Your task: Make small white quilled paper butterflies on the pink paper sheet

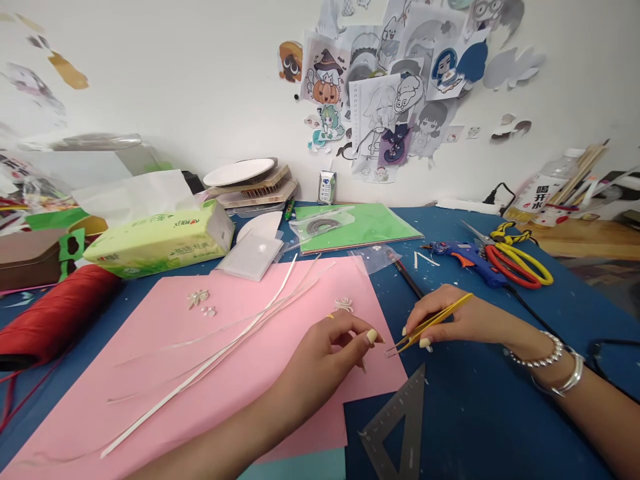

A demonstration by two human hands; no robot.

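Note:
My left hand point(345, 343) is closed in a pinch over the pink paper point(150, 313); what its fingertips hold is too small to make out. Yellow-handled tweezers point(453, 308) are gripped in my right hand point(443, 317), their metal tips pointing left, close to my left fingertips. A small white coiled ornament point(343, 304) lies on the paper just beyond my left hand. Farther left are a flower-like ornament point(198, 298) and a smaller pale piece point(209, 311). Long thin white strips point(165, 400) stretch diagonally across the paper.
A metal triangle ruler point(413, 427) lies in front of my right hand. Behind that hand are a blue glue gun point(470, 260) and red-and-yellow-handled tools point(513, 267). A tissue pack point(165, 240), a red thread spool point(60, 310) and a green sheet point(370, 223) surround the pink paper.

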